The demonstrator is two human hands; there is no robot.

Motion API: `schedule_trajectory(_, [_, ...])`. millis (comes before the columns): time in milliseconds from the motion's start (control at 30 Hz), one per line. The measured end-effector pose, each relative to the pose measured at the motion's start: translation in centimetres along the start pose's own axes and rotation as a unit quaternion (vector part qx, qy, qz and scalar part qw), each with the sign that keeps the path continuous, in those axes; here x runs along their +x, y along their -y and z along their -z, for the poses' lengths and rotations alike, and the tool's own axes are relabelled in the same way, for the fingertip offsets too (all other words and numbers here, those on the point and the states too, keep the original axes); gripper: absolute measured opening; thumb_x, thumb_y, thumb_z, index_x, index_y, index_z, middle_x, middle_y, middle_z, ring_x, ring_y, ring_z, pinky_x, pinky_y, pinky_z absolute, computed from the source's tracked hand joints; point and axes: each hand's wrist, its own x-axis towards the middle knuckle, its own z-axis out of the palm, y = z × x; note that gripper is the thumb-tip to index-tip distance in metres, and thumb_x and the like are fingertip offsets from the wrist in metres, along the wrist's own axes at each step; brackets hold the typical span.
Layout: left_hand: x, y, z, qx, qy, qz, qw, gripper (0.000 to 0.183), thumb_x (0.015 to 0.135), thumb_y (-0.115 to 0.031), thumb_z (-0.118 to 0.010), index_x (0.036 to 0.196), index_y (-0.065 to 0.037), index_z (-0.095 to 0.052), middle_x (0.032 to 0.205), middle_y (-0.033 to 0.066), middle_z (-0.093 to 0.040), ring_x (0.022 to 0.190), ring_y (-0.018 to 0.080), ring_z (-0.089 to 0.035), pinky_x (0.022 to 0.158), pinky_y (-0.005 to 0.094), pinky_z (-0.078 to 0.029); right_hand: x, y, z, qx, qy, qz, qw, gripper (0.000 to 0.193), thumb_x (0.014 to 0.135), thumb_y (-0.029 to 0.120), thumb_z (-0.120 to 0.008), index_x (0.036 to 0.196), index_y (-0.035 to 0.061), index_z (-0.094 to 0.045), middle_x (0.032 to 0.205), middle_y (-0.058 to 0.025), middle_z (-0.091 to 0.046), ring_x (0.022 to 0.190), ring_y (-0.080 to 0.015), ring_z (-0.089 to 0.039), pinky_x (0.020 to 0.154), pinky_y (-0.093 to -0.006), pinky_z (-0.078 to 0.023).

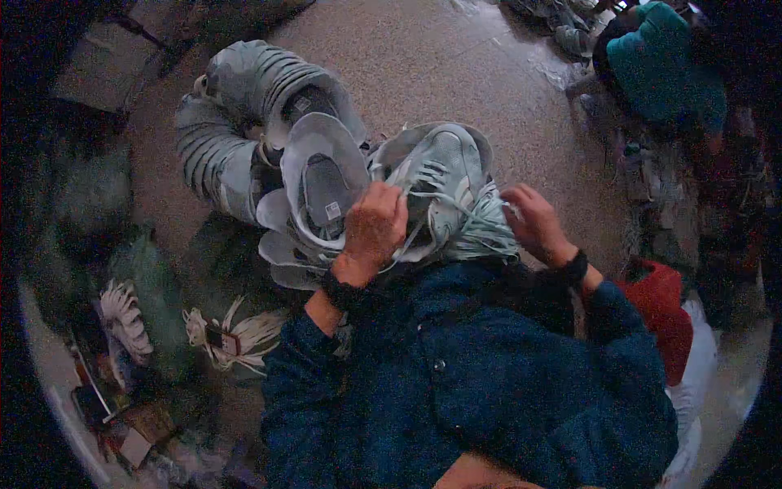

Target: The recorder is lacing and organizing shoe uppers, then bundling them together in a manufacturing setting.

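Observation:
A pale grey-green sneaker (446,163) lies in front of me, its toe pointing away. Pale laces run through its upper eyelets. Against its left side is my left hand (377,222), closed, with the fingertips by a loose lace; what they grip is hidden. My right hand (538,224) is to the right of the shoe, fingers curled and pinched at a pale shoelace (464,209) that stretches over from the sneaker. Below that hand, a thick bundle of laces (486,236) drapes beside the shoe.
Stacked grey shoe uppers (261,81) curve away at the left, several with dark insoles (324,191). Another bundle of pale laces (232,341) lies on the floor at lower left. A red cloth (661,314) is at my right. A person in a teal top (668,69) sits at far right.

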Motion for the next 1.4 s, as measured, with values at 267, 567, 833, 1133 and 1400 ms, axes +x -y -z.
schedule_trajectory(267, [1.7, -0.6, -0.2, -0.104, -0.011, 0.014, 0.994, 0.014, 0.08, -0.011, -0.063, 0.091, -0.003, -0.059, 0.089, 0.0163, -0.057, 0.09, 0.0376, -0.057, 0.077, 0.0456, -0.046, 4.1, 2.0, -3.4, 0.061, 0.079, 0.047, 0.994, 0.013, 0.082, 0.004, -0.064, 0.09, 0.0036, -0.054, 0.088, -0.0106, -0.056, 0.083, -0.0261, -0.058, 0.073, -0.0342, -0.048])
schedule_trajectory(567, [2.6, 0.9, -0.3, -0.033, 0.028, -0.076, 0.996, 0.022, 0.08, -0.002, -0.058, 0.102, -0.005, -0.054, 0.09, 0.0161, -0.056, 0.084, 0.0371, -0.059, 0.07, 0.0433, -0.05, 2.6, 4.5, -4.8, 0.275, 0.111, -0.064, 0.953, 0.015, 0.091, 0.005, -0.056, 0.105, 0.0034, -0.051, 0.077, 0.0016, -0.047, 0.071, -0.0077, -0.045, 0.063, -0.0248, -0.041])
schedule_trajectory(833, [1.6, 1.2, 0.1, -0.044, 0.002, -0.11, 0.993, 0.032, 0.081, 0.0, -0.056, 0.112, -0.004, -0.052, 0.1, 0.0174, -0.057, 0.092, 0.0373, -0.059, 0.074, 0.0422, -0.05, 2.8, 5.4, -2.8, 0.285, 0.197, -0.098, 0.933, 0.019, 0.092, 0.007, -0.056, 0.11, 0.0035, -0.054, 0.069, 0.0024, -0.046, 0.064, -0.0072, -0.043, 0.057, -0.0244, -0.038])
schedule_trajectory(1133, [0.5, -1.3, -0.2, 0.029, -0.004, -0.175, 0.984, 0.016, 0.074, -0.01, -0.063, 0.09, -0.009, -0.063, 0.094, 0.0082, -0.058, 0.092, 0.0272, -0.055, 0.091, 0.046, -0.035, 0.4, 5.4, -2.3, 0.239, 0.282, 0.015, 0.929, 0.015, 0.092, 0.011, -0.054, 0.098, -0.0005, -0.061, 0.073, -0.0125, -0.06, 0.066, -0.0199, -0.059, 0.064, -0.0336, -0.047])
schedule_trajectory(1400, [1.8, -2.5, 0.3, 0.104, 0.089, -0.156, 0.978, 0.015, 0.072, -0.018, -0.064, 0.086, -0.012, -0.065, 0.089, 0.0057, -0.055, 0.097, 0.0251, -0.052, 0.096, 0.0473, -0.029, 0.3, 6.1, -2.5, 0.216, 0.3, 0.051, 0.928, 0.018, 0.09, 0.01, -0.054, 0.103, 0.0012, -0.062, 0.083, -0.0206, -0.064, 0.077, -0.036, -0.064, 0.067, -0.0409, -0.048])
